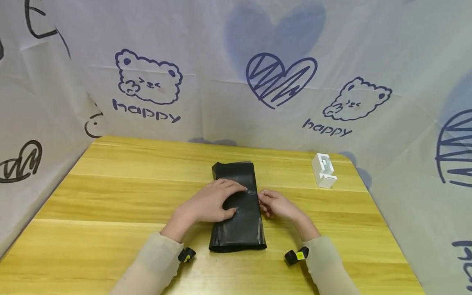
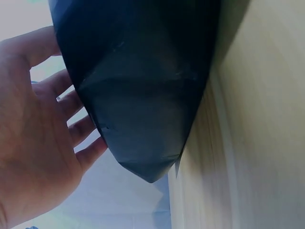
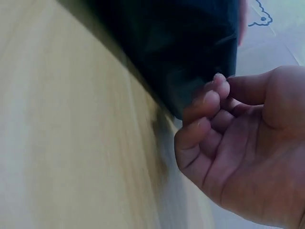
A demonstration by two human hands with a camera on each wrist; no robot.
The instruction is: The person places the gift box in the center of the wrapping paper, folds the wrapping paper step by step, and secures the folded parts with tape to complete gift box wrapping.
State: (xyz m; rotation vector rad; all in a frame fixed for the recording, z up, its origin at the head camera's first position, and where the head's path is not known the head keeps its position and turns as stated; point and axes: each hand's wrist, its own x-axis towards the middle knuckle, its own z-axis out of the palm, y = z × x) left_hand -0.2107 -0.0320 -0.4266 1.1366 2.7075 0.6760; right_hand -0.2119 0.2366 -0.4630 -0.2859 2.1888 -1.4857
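Note:
A folded black plastic bag [image 1: 241,229] lies lengthwise on the wooden table, its near end slightly gaping. My left hand [image 1: 210,200] rests on top of it from the left, fingers and thumb spread. In the left wrist view the fingertips of the left hand [image 2: 43,124] touch one side of the black bag [image 2: 138,105]. At the bag's right edge, my right hand [image 1: 274,203] pinches the plastic between thumb and index finger. The right wrist view shows that hand [image 3: 252,143] with its other fingers curled beside the bag [image 3: 176,47].
A small white block-like object [image 1: 324,171] with a recess stands at the back right of the table [image 1: 110,196]. A white cloth [image 1: 217,94] printed with bears and hearts hangs behind and along the sides. Each sleeve cuff carries a small black device.

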